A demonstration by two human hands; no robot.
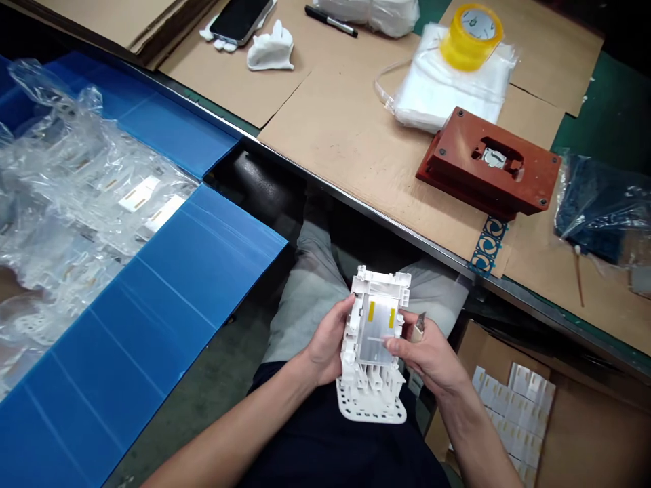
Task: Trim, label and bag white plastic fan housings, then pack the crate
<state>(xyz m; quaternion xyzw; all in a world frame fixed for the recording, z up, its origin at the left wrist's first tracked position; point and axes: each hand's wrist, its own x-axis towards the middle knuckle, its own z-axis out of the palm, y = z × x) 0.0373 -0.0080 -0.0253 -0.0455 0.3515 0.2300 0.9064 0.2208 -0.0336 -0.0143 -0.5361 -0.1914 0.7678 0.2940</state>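
Note:
Over my lap I hold a white plastic housing (373, 400) with clips along its sides and a rounded, perforated end towards me. On its face sits a shiny flat plate (376, 332) with two yellow strips. My left hand (328, 342) is closed round the housing's left edge. My right hand (430, 352) grips the right edge, its thumb on the plate's lower right. A small knife (418, 328), its short pointed blade up, is tucked in my right hand; most of its handle is hidden by the fingers.
At left, a blue box (167, 298) holds bagged white parts (137, 193). A cardboard-covered bench (325, 122) carries a red-brown fixture (493, 163), yellow tape roll (470, 37), phone (241, 19), marker (330, 20) and a blue strip (489, 245). Below right, a carton (584, 420) contains several plates (519, 407).

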